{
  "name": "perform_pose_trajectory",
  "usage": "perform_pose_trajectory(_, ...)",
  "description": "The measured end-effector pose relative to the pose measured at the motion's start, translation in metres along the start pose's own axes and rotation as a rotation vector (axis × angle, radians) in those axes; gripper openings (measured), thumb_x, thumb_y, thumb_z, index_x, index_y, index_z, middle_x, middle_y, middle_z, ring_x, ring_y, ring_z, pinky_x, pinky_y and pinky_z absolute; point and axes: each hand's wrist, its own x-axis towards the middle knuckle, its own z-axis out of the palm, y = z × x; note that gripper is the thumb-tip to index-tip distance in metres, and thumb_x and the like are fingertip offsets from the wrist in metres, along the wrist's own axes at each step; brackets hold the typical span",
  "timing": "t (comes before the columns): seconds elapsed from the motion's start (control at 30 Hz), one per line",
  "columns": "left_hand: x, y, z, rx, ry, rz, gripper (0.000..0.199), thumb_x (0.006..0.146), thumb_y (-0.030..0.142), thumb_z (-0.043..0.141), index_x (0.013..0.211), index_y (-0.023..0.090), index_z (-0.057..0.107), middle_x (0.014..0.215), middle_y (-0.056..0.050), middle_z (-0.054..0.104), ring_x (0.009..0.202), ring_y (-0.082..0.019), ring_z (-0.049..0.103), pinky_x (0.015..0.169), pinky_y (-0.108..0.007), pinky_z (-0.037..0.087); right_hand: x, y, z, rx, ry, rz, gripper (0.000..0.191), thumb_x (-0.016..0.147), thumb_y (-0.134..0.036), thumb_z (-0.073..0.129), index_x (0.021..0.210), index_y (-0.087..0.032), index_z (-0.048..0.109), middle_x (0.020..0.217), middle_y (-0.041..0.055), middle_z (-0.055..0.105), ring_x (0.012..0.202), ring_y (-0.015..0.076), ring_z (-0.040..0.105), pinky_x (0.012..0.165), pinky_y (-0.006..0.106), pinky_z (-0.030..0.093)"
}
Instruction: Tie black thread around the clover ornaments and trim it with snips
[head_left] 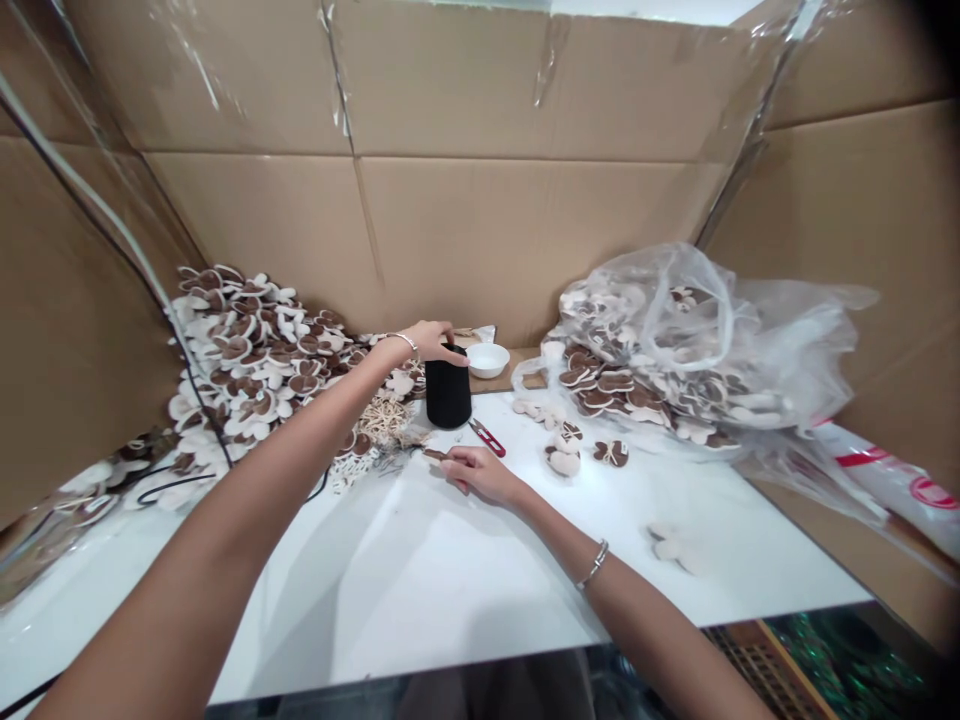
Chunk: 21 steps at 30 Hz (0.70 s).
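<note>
My left hand (435,341) reaches over the top of a black cone of thread (448,392), its fingers and thumb closed round the upper end. The cone stands upright on the white table. My right hand (480,472) is closed in a pinch in front of the cone, on a small brown piece (433,455) whose exact kind I cannot make out. Red-handled thread snips (487,437) lie between the cone and my right hand. To the left is a pile of short cream twine pieces (384,418). Behind the cone sits a white bowl (488,360).
A large heap of brown and white felt shapes (251,350) fills the left side. Clear plastic bags (690,330) with more shapes stand at the right. A brown bow-tied piece (611,453) and a white piece (671,547) lie on the table. Cardboard walls (465,220) enclose it.
</note>
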Motion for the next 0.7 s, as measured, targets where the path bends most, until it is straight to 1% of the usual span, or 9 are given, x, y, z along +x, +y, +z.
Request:
perform_pose_trajectory(0.17, -0.011, 0.018, 0.013, -0.012, 0.148, -0.189, 0.092, 0.068, 0.082, 0.048, 0.126, 0.010, 0.050, 0.114, -0.025, 0.064, 0.102, -0.038, 0.062, 0.081, -0.040, 0.046, 0.000, 0.000, 0.000, 0.030, 0.000, 0.009, 0.039, 0.087, -0.053, 0.055, 0.071, -0.018, 0.050, 0.055, -0.0053, 0.045, 0.051, 0.0093, 0.041, 0.054, 0.023, 0.032)
perform_pose_trajectory(0.27, -0.032, 0.003, 0.024, -0.178, 0.268, -0.238, 0.098, 0.072, 0.084, 0.039, 0.134, 0.009, 0.038, 0.115, -0.025, 0.064, 0.102, -0.035, 0.063, 0.080, -0.036, 0.045, -0.002, -0.002, 0.000, 0.026, -0.002, 0.003, 0.038, 0.087, -0.052, 0.055, 0.072, -0.017, 0.052, 0.057, -0.0047, 0.047, 0.052, 0.0095, 0.042, 0.054, 0.023, 0.032)
perform_pose_trajectory(0.33, -0.049, -0.015, 0.039, -0.243, 0.356, -0.262, 0.093, 0.075, 0.081, 0.038, 0.132, 0.008, 0.039, 0.107, -0.022, 0.068, 0.095, -0.033, 0.066, 0.075, -0.034, 0.046, -0.002, -0.003, 0.000, 0.012, 0.003, -0.003, 0.038, 0.087, -0.052, 0.055, 0.071, -0.017, 0.052, 0.057, -0.0046, 0.048, 0.053, 0.0096, 0.043, 0.055, 0.023, 0.033)
perform_pose_trajectory(0.37, -0.056, -0.023, 0.049, -0.257, 0.345, -0.257, 0.088, 0.076, 0.081, 0.039, 0.127, 0.009, 0.044, 0.103, -0.020, 0.069, 0.091, -0.032, 0.067, 0.072, -0.033, 0.046, -0.002, -0.004, 0.000, 0.006, 0.004, -0.005, 0.038, 0.088, -0.052, 0.055, 0.071, -0.017, 0.051, 0.057, -0.0046, 0.048, 0.053, 0.0096, 0.043, 0.055, 0.023, 0.033)
perform_pose_trajectory(0.43, -0.067, -0.037, 0.070, -0.288, 0.201, -0.177, 0.072, 0.077, 0.078, 0.040, 0.105, 0.015, 0.058, 0.094, -0.014, 0.071, 0.085, -0.030, 0.067, 0.068, -0.032, 0.046, -0.002, -0.004, 0.000, 0.007, 0.006, -0.003, 0.038, 0.087, -0.052, 0.055, 0.071, -0.017, 0.051, 0.057, -0.0047, 0.047, 0.053, 0.0097, 0.043, 0.055, 0.023, 0.033)
perform_pose_trajectory(0.47, -0.071, -0.042, 0.080, -0.290, 0.121, -0.140, 0.065, 0.077, 0.076, 0.042, 0.096, 0.017, 0.060, 0.089, -0.012, 0.071, 0.082, -0.028, 0.066, 0.067, -0.031, 0.046, -0.002, -0.004, 0.001, 0.008, 0.008, 0.000, 0.038, 0.087, -0.052, 0.055, 0.071, -0.017, 0.051, 0.056, -0.0047, 0.047, 0.053, 0.0098, 0.043, 0.055, 0.023, 0.033)
perform_pose_trajectory(0.53, -0.072, -0.047, 0.098, -0.268, 0.087, -0.099, 0.054, 0.077, 0.070, 0.049, 0.094, 0.019, 0.058, 0.085, -0.008, 0.069, 0.078, -0.026, 0.066, 0.065, -0.030, 0.046, -0.002, -0.004, 0.001, 0.008, 0.011, 0.010, 0.038, 0.087, -0.052, 0.055, 0.070, -0.018, 0.051, 0.057, -0.0047, 0.047, 0.053, 0.0098, 0.043, 0.055, 0.023, 0.033)
perform_pose_trajectory(0.6, -0.070, -0.050, 0.109, -0.184, 0.158, -0.111, 0.050, 0.074, 0.063, 0.060, 0.099, 0.019, 0.055, 0.084, -0.008, 0.067, 0.078, -0.027, 0.064, 0.066, -0.031, 0.045, -0.002, -0.004, 0.002, 0.010, 0.016, 0.018, 0.038, 0.087, -0.052, 0.055, 0.070, -0.018, 0.050, 0.056, -0.0048, 0.047, 0.053, 0.0097, 0.043, 0.055, 0.023, 0.033)
perform_pose_trajectory(0.7, -0.064, -0.054, 0.114, -0.059, 0.329, -0.126, 0.061, 0.069, 0.051, 0.071, 0.114, 0.016, 0.049, 0.095, -0.012, 0.064, 0.089, -0.029, 0.062, 0.075, -0.034, 0.045, -0.003, -0.005, 0.002, 0.024, 0.022, 0.015, 0.038, 0.087, -0.050, 0.055, 0.069, -0.018, 0.049, 0.056, -0.0051, 0.047, 0.053, 0.0095, 0.041, 0.055, 0.023, 0.032)
